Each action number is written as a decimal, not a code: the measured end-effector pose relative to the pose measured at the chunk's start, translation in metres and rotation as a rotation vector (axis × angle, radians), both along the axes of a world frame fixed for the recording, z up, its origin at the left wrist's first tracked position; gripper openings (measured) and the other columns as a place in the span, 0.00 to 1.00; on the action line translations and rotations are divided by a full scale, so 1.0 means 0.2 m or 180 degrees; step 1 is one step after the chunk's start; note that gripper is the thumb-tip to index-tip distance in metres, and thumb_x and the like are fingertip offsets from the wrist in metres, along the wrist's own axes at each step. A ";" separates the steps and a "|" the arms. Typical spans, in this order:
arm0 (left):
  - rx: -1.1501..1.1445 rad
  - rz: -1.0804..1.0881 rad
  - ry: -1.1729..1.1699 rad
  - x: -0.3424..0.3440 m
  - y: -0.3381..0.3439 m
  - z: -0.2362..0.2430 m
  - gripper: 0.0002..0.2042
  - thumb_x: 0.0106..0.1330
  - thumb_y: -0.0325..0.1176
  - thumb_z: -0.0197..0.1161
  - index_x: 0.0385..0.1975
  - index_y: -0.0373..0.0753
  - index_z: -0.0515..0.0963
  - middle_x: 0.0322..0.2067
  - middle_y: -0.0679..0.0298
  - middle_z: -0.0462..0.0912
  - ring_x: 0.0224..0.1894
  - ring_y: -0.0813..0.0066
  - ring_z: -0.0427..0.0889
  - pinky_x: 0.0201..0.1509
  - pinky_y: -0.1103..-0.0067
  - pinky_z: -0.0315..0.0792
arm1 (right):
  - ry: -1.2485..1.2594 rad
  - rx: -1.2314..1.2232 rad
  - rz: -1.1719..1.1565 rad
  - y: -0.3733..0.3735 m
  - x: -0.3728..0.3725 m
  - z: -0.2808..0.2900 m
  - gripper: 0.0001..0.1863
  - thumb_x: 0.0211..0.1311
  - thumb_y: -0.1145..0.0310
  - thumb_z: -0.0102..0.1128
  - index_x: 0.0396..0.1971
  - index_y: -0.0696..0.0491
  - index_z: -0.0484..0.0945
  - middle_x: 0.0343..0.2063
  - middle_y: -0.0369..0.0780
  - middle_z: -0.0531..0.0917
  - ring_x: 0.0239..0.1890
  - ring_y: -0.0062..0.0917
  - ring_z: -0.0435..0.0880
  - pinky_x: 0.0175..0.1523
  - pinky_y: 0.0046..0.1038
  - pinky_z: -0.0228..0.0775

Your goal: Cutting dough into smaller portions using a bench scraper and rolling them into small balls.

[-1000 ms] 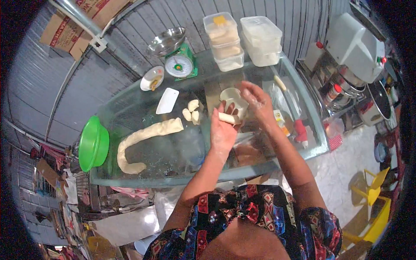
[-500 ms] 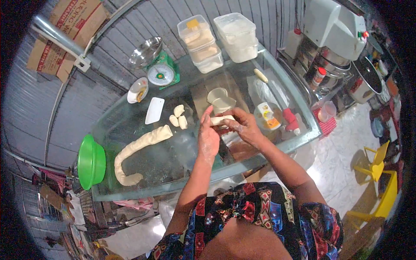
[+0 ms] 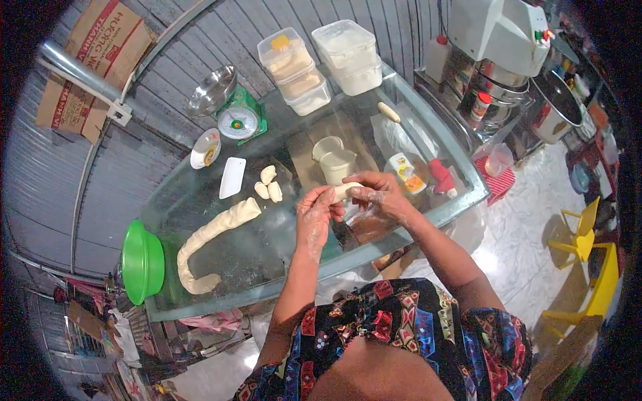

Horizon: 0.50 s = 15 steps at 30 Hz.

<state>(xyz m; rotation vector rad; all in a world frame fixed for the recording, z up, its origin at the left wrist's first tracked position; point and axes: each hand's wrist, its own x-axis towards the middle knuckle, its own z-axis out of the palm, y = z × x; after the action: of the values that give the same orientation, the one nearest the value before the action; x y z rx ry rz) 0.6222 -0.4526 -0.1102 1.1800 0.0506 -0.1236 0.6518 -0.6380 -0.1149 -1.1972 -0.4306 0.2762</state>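
My right hand (image 3: 378, 197) and left hand (image 3: 315, 215) meet at centre frame, both floury, both pinching one small dough piece (image 3: 348, 190). Right fingers curl over its right end, left fingertips close on its left end; the piece is held up above the table (image 3: 281, 247), not resting on it.

Just above my hands, centre frame: a cream cup (image 3: 338, 165) with a round white lid (image 3: 327, 147) behind it. Left of the hands, three cut dough lumps (image 3: 268, 184) in a tight cluster, touching each other. Just left of those, a white flat scraper (image 3: 232, 177). Lower left of the hands, a long dough rope (image 3: 207, 242) runs diagonally and curls at its lower end. Far left edge of the table, a green bowl (image 3: 142, 262).

Upper left: a small white dish (image 3: 205, 148), then a green kitchen scale (image 3: 240, 120) with a steel bowl (image 3: 212, 89) on top. Top centre: stacked clear plastic containers (image 3: 294, 70) and beside them white tubs (image 3: 347, 56). Right of my hands: a red cloth-like thing (image 3: 441, 176), can't tell what it is. Upper right, off the table: a white mixer machine (image 3: 498, 30) and a steel pot (image 3: 554, 103).
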 end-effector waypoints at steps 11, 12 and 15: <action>0.0185 -0.0030 -0.0115 -0.07 -0.05 0.12 0.15 0.65 0.39 0.54 0.44 0.35 0.69 0.27 0.56 0.79 0.24 0.70 0.80 0.24 0.78 0.74 | 0.0363 0.0388 0.0454 -0.06 -0.04 0.00 0.23 0.57 0.68 0.60 0.54 0.54 0.70 0.31 0.35 0.81 0.21 0.15 0.77 0.28 0.16 0.71; 0.0236 -0.0103 -0.0127 -0.07 -0.04 0.11 0.15 0.66 0.40 0.53 0.44 0.36 0.68 0.27 0.56 0.80 0.24 0.70 0.81 0.24 0.78 0.74 | 0.0247 0.0286 0.0649 -0.05 -0.04 -0.01 0.25 0.56 0.69 0.60 0.56 0.53 0.69 0.32 0.35 0.81 0.21 0.14 0.77 0.28 0.16 0.72; 0.0366 -0.0294 -0.0004 -0.07 -0.03 0.10 0.14 0.66 0.40 0.53 0.44 0.36 0.68 0.27 0.56 0.79 0.24 0.69 0.80 0.24 0.79 0.74 | 0.0381 0.0303 0.0583 -0.05 -0.04 -0.02 0.21 0.58 0.69 0.59 0.52 0.56 0.71 0.27 0.36 0.81 0.21 0.15 0.77 0.27 0.17 0.72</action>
<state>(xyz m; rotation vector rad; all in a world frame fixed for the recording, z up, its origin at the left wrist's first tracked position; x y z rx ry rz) 0.6089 -0.4578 -0.0912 1.2978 0.0021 -0.2035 0.6429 -0.6484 -0.1189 -1.0436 -0.4446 0.4778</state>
